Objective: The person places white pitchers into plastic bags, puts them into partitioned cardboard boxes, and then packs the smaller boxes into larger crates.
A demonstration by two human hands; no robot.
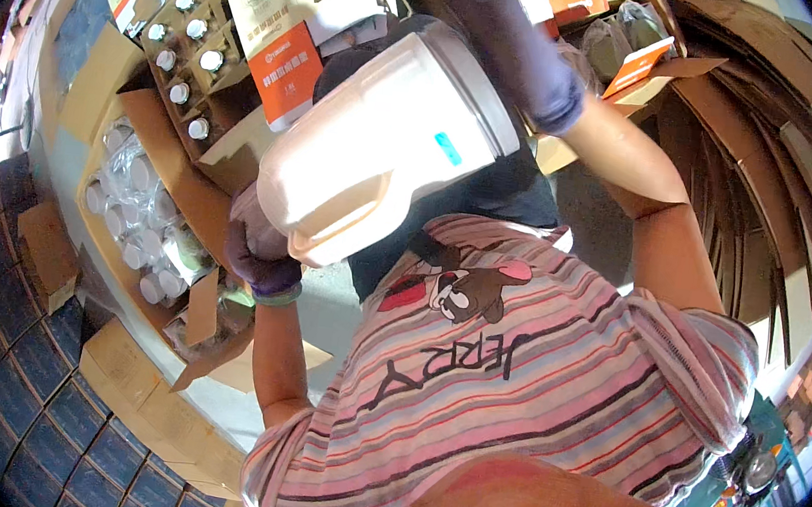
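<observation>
A large white plastic jug (pixel 359 138) with a moulded handle (pixel 355 218) is tilted in front of my chest, its wide grey-rimmed end pointing up and right. My left hand (pixel 265 245), in a dark purple glove, grips the jug at its lower left end; some of its fingers are hidden behind the jug. My right hand (pixel 515 41), in a purple-grey glove, reaches past the rimmed end toward the far side. It is smeared by motion, so its fingers cannot be made out, nor whether it holds anything.
At the left, a divided carton (pixel 163 101) holds several white-capped bottles. Nearer stands an open carton of clear-wrapped, white-lidded containers (pixel 135 213). Orange-and-white printed cartons (pixel 292 65) lie at the back. Flattened cardboard (pixel 747 162) is stacked on the right; dark blue boxes (pixel 40 392) fill the lower left.
</observation>
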